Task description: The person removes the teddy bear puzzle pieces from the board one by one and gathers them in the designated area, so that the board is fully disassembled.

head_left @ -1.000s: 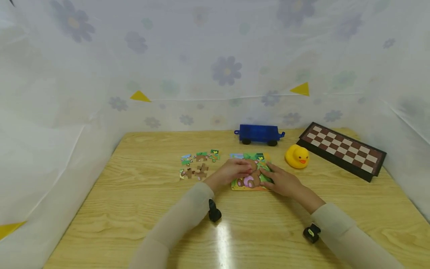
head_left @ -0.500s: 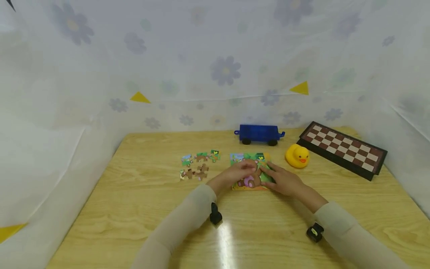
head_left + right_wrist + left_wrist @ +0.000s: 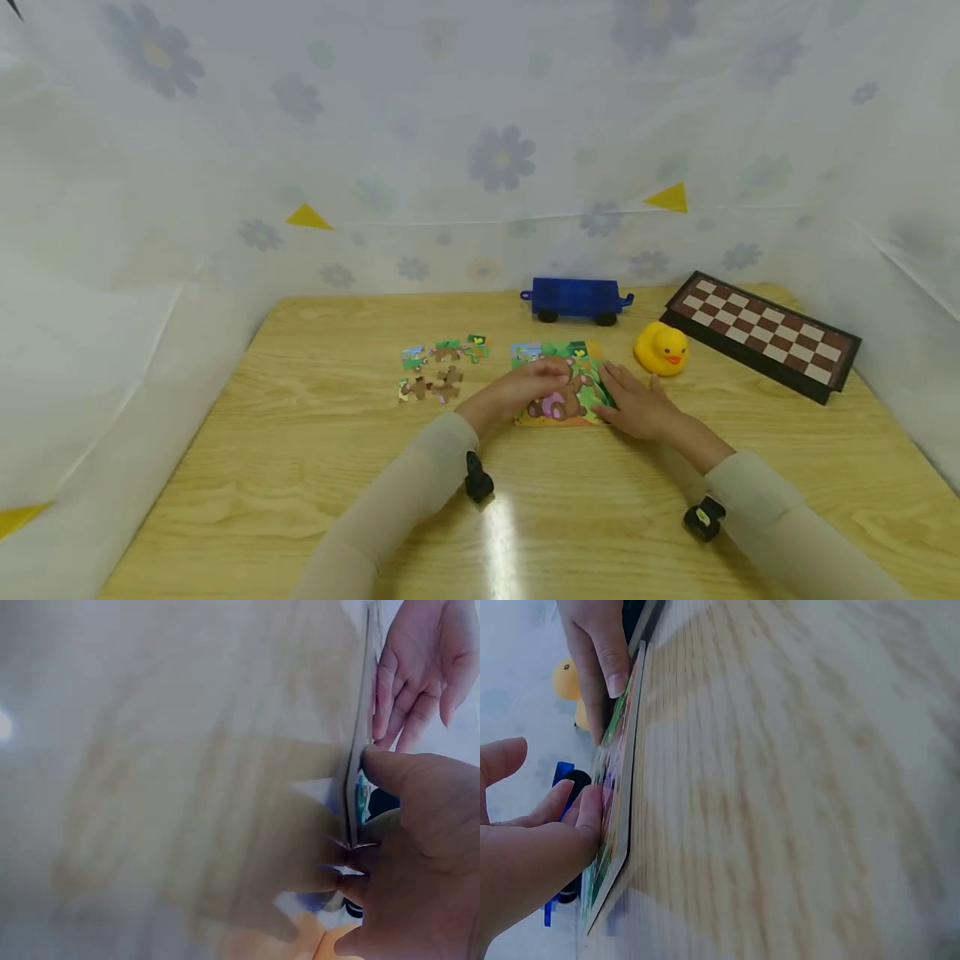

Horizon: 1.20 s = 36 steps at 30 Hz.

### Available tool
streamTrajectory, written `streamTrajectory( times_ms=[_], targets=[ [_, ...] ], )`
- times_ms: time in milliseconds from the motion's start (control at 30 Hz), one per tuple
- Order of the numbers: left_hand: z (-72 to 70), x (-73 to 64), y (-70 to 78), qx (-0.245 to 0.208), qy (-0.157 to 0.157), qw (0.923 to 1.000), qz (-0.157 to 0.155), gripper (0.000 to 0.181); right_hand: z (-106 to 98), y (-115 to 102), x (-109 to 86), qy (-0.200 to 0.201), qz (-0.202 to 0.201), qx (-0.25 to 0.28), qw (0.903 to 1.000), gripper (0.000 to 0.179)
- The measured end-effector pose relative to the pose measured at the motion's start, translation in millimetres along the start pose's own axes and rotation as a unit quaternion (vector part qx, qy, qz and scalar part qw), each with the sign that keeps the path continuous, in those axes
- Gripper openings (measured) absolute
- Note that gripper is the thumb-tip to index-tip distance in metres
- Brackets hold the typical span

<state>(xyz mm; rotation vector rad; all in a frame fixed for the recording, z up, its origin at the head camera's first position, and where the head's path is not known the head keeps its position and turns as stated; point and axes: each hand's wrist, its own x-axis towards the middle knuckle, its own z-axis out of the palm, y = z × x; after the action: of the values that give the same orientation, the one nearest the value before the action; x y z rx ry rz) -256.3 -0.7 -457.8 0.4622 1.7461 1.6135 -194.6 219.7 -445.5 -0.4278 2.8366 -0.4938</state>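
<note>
A flat picture puzzle (image 3: pixel 557 408) lies face up on the worktop, right of its middle, printed with a brown bear that has pink on its belly and foot pads. Green leaves surround the bear, with pale blue and lilac at the upper left corner, a dark green patch with a yellow shape near the top right, and orange along the bottom and at the upper right corner. From the left wrist its board shows as thin, with a pale edge.

The left grip (image 3: pixel 519 389) rests its extended fingers on the bear, covering part of it, thumb held apart. The right grip (image 3: pixel 637 407) lies against the right edge, fingers spread and thumb apart.

Loose pieces (image 3: pixel 448 384) in brown, green and blue lie to the left in two rows. Behind the puzzle stands a blue wagon (image 3: pixel 575 298); to the right sit a yellow duck (image 3: pixel 662 350) and a slanted checkered board (image 3: pixel 761 333). The worktop (image 3: pixel 300 467) is pale wood.
</note>
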Motion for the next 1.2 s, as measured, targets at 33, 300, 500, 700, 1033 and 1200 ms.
streamTrajectory(
  times_ms=[33, 300, 500, 700, 1033, 1200],
  targets=[
    [-0.2, -0.1, 0.4, -0.006, 0.0, 1.0, -0.001, 0.038, -1, -1, 0.4, -0.003, 0.001, 0.003, 1.0, 0.072],
    [1.4, 1.7, 0.8, -0.025, 0.034, 0.9989, -0.021, 0.035, 3, -3, 0.9, -0.003, 0.007, 0.012, 0.9999, 0.072],
    [-0.4, 6.5, 0.8, -0.028, 0.059, 0.9976, -0.022, 0.031, 3, -4, 0.8, 0.006, -0.003, 0.008, 0.9999, 0.071],
    [-0.3, 11.8, -1.6, 0.03, 0.091, 0.9954, -0.001, 0.026, 4, -2, 1.9, -0.003, -0.005, 0.01, 0.9999, 0.072],
    [9.8, 18.1, 9.6, 0.097, 0.168, 0.9809, 0.005, 0.016, 2, -2, 2.2, 0.008, -0.006, 0.001, 1.0, 0.071],
    [15.3, 22.4, 14.1, 0.142, 0.197, 0.97, -0.002, 0.011, 1, -1, 0.5, 0.013, -0.01, 0.001, 0.9999, 0.071]
  ],
)
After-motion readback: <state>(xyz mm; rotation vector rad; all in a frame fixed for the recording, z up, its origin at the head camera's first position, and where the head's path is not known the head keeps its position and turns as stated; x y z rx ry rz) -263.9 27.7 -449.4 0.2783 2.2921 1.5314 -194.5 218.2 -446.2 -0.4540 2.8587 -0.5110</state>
